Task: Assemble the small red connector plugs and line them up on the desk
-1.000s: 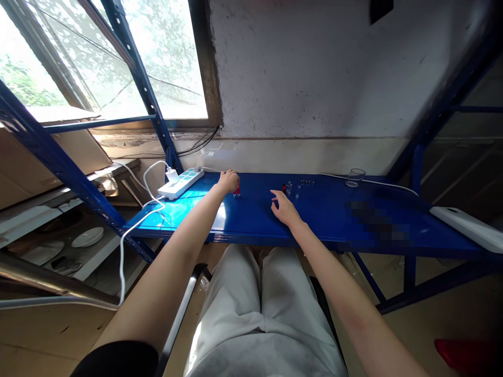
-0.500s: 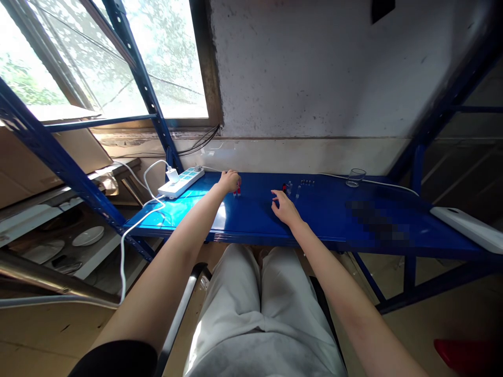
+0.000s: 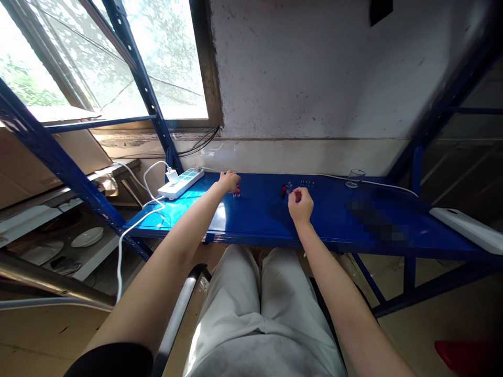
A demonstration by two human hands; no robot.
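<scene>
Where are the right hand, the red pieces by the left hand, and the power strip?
Right hand [image 3: 301,206]: head view, middle of the hand.
Red pieces [image 3: 238,192]: head view, side of the rightmost piece.
Power strip [image 3: 183,183]: head view, top face, about mid-length.

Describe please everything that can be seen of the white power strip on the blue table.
The power strip is long and white, apparently plastic, with pale blue panels on top. It lies slantwise on the left part of the blue table, its far end towards the wall. A white plug sits in it close to the near end, with a white cable looping up. The left hand is apart from it, to its right.
</scene>
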